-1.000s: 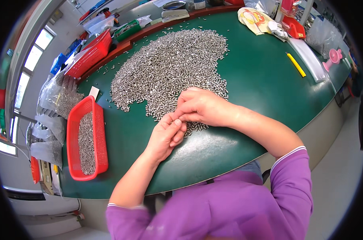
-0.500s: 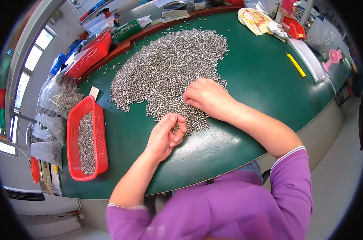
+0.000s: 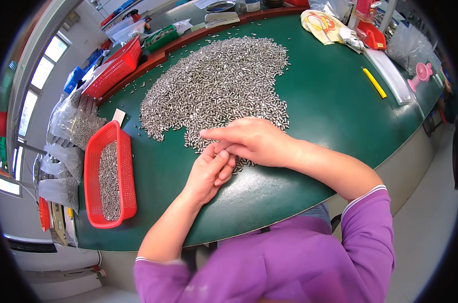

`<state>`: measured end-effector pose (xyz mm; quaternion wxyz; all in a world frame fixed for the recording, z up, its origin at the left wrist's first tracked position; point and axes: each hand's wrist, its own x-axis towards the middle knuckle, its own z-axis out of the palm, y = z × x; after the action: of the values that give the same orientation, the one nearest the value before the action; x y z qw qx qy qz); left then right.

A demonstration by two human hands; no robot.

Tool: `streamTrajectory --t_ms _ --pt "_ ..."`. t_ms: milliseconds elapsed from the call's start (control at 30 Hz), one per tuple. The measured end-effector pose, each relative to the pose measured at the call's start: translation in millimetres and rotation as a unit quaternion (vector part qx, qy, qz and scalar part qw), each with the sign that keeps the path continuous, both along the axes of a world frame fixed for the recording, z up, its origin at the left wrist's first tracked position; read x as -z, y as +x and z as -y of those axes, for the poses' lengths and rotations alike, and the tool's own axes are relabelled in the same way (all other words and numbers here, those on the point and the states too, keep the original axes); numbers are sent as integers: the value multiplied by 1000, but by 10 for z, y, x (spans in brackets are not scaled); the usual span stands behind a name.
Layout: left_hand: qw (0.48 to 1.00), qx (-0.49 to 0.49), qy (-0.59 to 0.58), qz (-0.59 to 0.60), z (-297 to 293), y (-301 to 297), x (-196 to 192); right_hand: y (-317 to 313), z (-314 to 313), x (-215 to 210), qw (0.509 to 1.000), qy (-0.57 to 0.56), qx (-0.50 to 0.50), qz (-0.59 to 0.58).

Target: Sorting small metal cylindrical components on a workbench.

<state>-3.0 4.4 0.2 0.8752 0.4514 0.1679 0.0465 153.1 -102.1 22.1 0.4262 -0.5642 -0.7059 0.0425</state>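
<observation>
A wide heap of small silvery metal pins [image 3: 219, 86] covers the middle of the green table [image 3: 330, 101]. My right hand [image 3: 249, 141] lies at the heap's near edge, forefinger stretched to the left over the pins. My left hand [image 3: 211, 171] is cupped just under it, fingers curled and touching the right hand's fingers. What the left hand holds is hidden; a few pins show between the two hands. A red plastic basket [image 3: 90, 177] partly filled with the same pins stands to the left of my left forearm.
Clear bags of pins [image 3: 72, 121] lie at the table's left edge. A second red basket [image 3: 115, 68] stands at the back left. A yellow stick [image 3: 374, 82], a long clear bag [image 3: 390, 76] and a pink object [image 3: 421, 76] lie at the right.
My right hand has come back from the heap toward my left hand, and the two now touch. The left hand has stayed in place.
</observation>
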Motion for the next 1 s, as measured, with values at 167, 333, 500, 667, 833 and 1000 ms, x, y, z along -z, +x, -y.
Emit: streamTrajectory --t_ms 167,333,500,667,833,1000 --pt "999 -5 -27 29 -12 -14 8 86 17 23 997 -22 72 22" --pt "999 0 -26 31 -28 -22 21 234 9 190 981 -72 133 119" --pt "999 0 -25 21 -40 -28 15 217 -9 155 981 -27 150 122" --pt "999 -2 -22 23 -38 -24 10 124 3 -22 992 -30 120 20" --pt "1000 1 -11 24 -12 -5 15 55 4 39 991 -58 31 -115" --pt "999 -11 -21 28 -20 -8 8 136 21 58 995 -51 85 -10"
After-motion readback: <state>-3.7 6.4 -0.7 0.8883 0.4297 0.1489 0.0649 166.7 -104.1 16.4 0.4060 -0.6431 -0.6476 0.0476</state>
